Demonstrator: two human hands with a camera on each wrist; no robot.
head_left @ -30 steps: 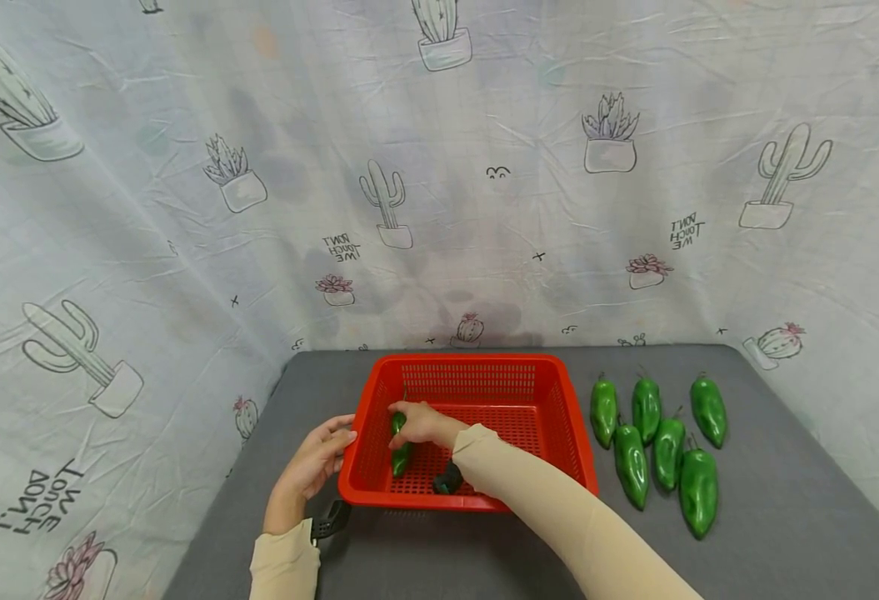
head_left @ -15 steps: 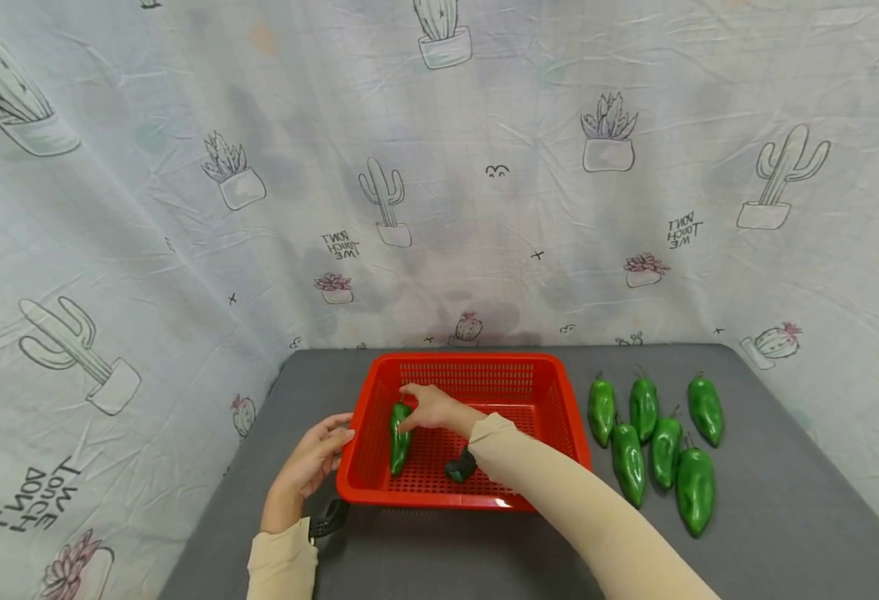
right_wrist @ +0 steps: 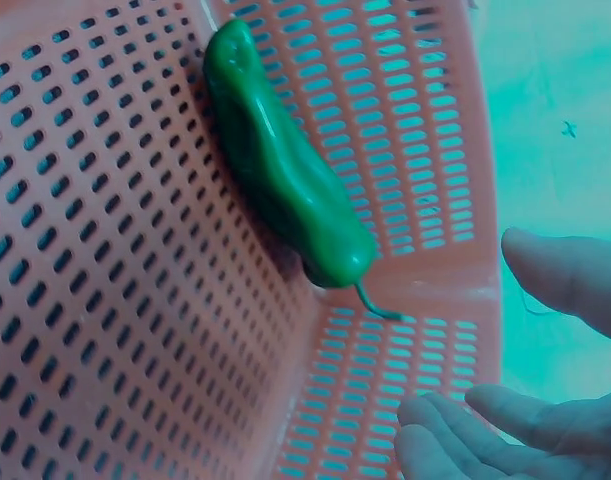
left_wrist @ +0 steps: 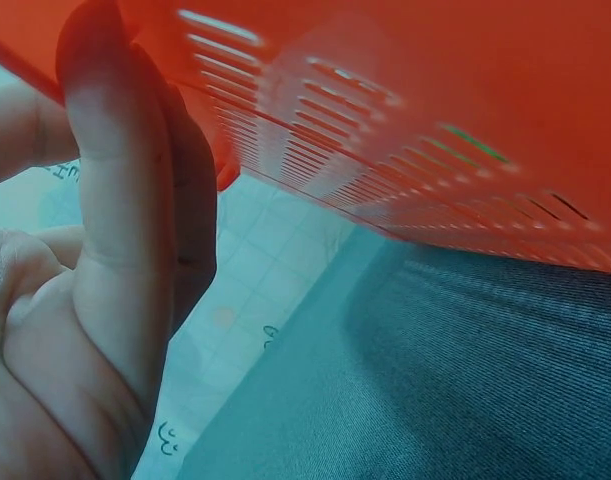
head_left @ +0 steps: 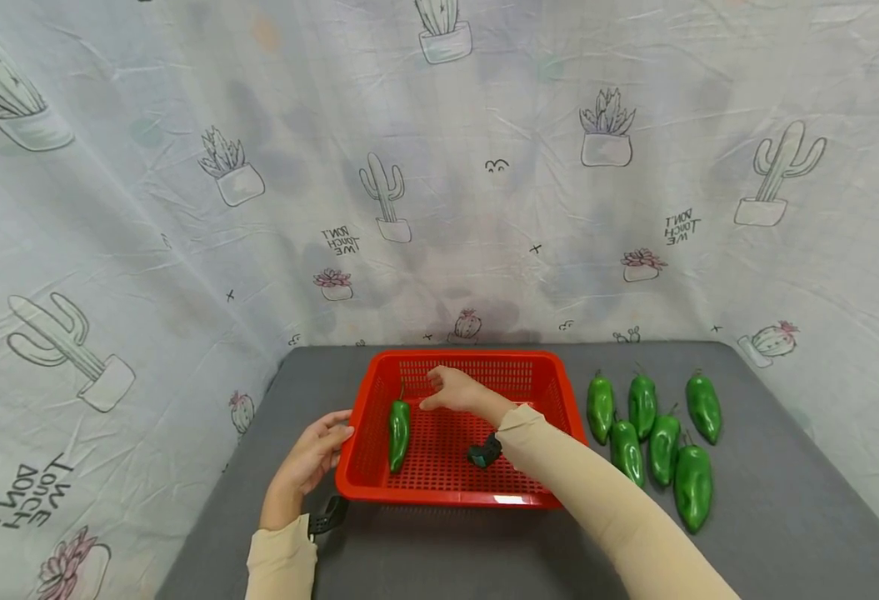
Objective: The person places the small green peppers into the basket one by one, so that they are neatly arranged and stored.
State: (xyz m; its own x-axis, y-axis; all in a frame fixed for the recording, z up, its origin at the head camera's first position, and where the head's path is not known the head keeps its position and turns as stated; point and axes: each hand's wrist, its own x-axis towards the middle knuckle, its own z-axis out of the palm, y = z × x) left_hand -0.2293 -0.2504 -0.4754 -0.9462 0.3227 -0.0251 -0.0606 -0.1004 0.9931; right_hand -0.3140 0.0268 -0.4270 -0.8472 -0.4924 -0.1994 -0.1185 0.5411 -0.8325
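A red plastic basket (head_left: pixel 476 498) with slotted walls stands on the table. Inside, a green pepper (head_left: pixel 399 435) lies along the left wall, its stem pointing toward the back; the right wrist view shows the same pepper (right_wrist: pixel 285 165) whole. My left hand (head_left: pixel 317 454) holds the basket's left rim, and in the left wrist view its fingers (left_wrist: pixel 120 190) meet the red edge. Over the basket's interior, to the right of the pepper, my right hand (head_left: pixel 457 392) is apart from it with fingers loosely spread and nothing in them.
Several green peppers (head_left: pixel 664 450) lie on the grey table (head_left: pixel 784 517) to the right of the basket. A patterned curtain (head_left: pixel 469 208) rises behind and on both sides. Dark wrist devices show on both arms, the right one (head_left: pixel 484 452) over the basket.
My right hand has let go of the pepper in the basket and moved right and back from it, its fingers parting. The left hand stays at the basket's rim.
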